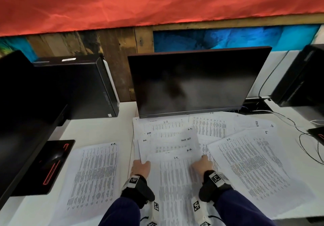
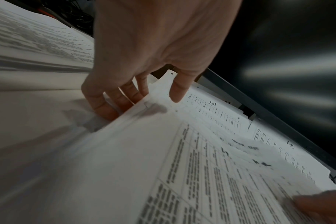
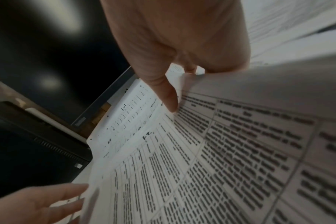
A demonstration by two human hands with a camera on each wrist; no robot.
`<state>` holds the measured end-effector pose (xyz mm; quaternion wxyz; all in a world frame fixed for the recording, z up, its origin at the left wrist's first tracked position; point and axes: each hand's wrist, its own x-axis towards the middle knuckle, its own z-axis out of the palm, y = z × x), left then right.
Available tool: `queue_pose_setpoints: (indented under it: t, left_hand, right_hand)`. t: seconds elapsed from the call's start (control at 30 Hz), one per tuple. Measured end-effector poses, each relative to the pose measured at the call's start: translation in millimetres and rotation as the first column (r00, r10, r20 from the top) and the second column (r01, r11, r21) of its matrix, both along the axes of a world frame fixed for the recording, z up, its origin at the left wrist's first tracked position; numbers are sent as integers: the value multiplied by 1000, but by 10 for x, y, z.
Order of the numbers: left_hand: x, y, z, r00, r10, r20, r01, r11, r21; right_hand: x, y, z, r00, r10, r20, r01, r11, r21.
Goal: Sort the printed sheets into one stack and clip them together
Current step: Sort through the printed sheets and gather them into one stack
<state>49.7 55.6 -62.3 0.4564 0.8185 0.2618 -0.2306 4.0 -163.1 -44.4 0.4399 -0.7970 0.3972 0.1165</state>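
Printed sheets with tables of text lie spread over the white desk (image 1: 105,131). A loose bundle of sheets (image 1: 168,143) is lifted at the centre, in front of the monitor. My left hand (image 1: 141,167) pinches its left edge, thumb (image 2: 177,91) on top and fingers (image 2: 113,104) underneath. At the bundle's right edge my right hand (image 1: 201,165) pinches it with the thumb (image 3: 169,98) on top; its other fingers are hidden under the paper. One single sheet (image 1: 94,173) lies flat to the left, another sheet (image 1: 249,164) to the right, and more overlapping sheets (image 1: 210,125) at the back. No clip is in view.
A dark monitor (image 1: 198,80) stands just behind the papers. On the left are a black PC tower (image 1: 84,87), a second screen (image 1: 21,111) and a mouse (image 1: 52,159) on a black pad. Another tower (image 1: 305,78) and loose cables (image 1: 306,146) sit on the right.
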Motion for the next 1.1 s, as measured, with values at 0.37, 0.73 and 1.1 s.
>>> queue_pose_setpoints:
  t: [0.37, 0.73, 1.1]
  left_hand:
    - [-42, 123, 144, 995, 33, 96, -35, 999, 19]
    - [232, -174, 1243, 763, 211, 611, 200, 822, -534]
    - [-46, -408, 990, 725, 189, 662, 61, 940, -335]
  right_hand:
    - [-252, 23, 441, 886, 131, 446, -256, 939, 232]
    - [35, -275, 1521, 666, -231, 709, -265, 816, 514]
    - [16, 14, 1253, 696, -175, 696, -202, 883, 424]
